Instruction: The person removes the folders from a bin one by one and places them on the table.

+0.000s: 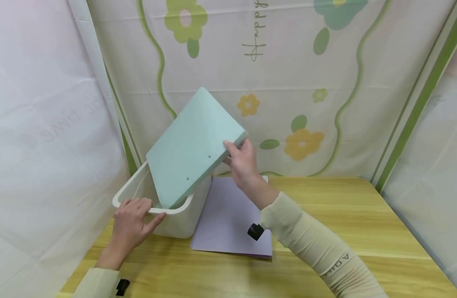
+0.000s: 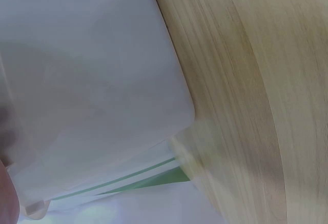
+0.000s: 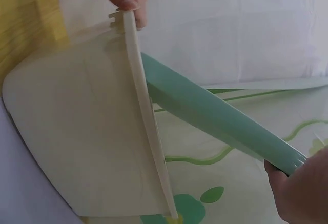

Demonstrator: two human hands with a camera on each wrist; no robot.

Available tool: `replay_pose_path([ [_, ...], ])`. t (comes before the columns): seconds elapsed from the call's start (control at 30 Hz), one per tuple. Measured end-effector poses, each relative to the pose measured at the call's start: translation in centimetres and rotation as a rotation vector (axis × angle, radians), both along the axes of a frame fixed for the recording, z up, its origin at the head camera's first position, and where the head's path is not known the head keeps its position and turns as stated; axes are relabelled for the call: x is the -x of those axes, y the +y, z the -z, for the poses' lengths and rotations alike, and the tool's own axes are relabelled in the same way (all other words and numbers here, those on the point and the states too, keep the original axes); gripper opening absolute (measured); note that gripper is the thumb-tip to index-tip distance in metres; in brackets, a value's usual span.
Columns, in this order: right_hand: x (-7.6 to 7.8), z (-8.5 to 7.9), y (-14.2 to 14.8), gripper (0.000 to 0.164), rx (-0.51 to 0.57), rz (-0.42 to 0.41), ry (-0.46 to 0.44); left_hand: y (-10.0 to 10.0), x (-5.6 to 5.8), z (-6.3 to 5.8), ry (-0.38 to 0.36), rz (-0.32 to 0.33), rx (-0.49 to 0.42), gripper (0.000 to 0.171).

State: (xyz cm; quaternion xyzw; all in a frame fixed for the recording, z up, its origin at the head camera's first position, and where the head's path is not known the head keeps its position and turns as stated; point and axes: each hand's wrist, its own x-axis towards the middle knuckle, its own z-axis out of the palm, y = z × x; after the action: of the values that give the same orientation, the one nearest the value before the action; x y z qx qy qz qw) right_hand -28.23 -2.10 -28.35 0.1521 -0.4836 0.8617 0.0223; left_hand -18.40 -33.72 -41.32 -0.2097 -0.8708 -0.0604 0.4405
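A mint-green binder [image 1: 192, 142] with two small rivets beside its spine stands tilted in a white plastic bin [image 1: 178, 225], one lower corner inside and the rest above the rim. My right hand [image 1: 247, 167] pinches the spine at its raised right end, thumb on the cover and fingers behind. The right wrist view shows the binder [image 3: 205, 111] edge-on, slanting out of the bin [image 3: 77, 131]. With my left hand [image 1: 133, 219] I grip the bin's near rim, fingers hooked over it. Mostly the bin's outer wall [image 2: 97, 80] fills the left wrist view.
A lilac folder [image 1: 232, 215] lies flat on the wooden table [image 1: 325, 231], right beside the bin. Behind the table hangs a white curtain with flowers [image 1: 302, 142]. Further white sheets [image 1: 46, 145] close off the left and right sides.
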Motion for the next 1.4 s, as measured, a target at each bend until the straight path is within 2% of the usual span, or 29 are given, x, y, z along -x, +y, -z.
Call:
replay_pose_path([
  [0.17,0.5,-0.2,0.6,0.043,0.048,-0.015,-0.09,0.0,-0.1,0.0,-0.008,-0.002,0.001,0.067],
  [0.43,0.9,-0.3,1.1,0.044,0.096,-0.009,-0.13,0.0,-0.1,0.0,-0.018,-0.01,0.001,0.066],
  [0.87,0.7,-1.1,1.7,0.045,0.051,0.004,-0.057,0.0,-0.1,0.0,-0.021,-0.008,-0.003,0.064],
  [1.4,0.4,-2.1,2.9,0.044,0.044,0.006,-0.021,0.3,-0.1,0.1,-0.027,-0.001,-0.008,0.064],
])
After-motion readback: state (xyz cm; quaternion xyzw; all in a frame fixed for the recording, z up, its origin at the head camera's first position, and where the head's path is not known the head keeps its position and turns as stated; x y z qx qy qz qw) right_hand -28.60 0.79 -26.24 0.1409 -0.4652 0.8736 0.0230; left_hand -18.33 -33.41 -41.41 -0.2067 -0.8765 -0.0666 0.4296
